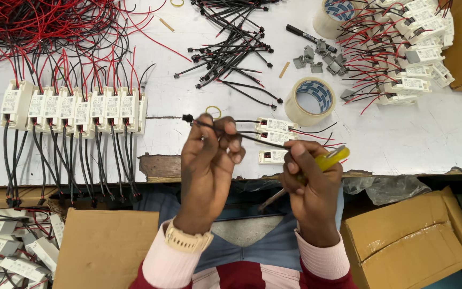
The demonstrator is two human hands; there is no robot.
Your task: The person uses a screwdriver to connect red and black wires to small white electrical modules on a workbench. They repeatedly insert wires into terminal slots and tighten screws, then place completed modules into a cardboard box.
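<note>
Black cable (225, 130) pinched in our left hand (208, 160), yellow-handled screwdriver (324, 160) gripped in our right hand (311, 187), both above the near edge of the white tabletop (434, 134).

We log the left hand with fingers closed on the cable, whose plug end sticks out to the left of the fingertips while its tail runs right toward three small white driver boxes (275, 140) lying just beyond the hands. We log the right hand curled shut around the screwdriver, its metal shaft pointing down toward our lap. Also on the tabletop: a row of white driver boxes (73, 107) with red and black leads at left, loose black cables (231, 51) at top centre, two tape rolls (310, 101), and grey clips (319, 58). Cardboard boxes (413, 241) sit below the edge.
</note>
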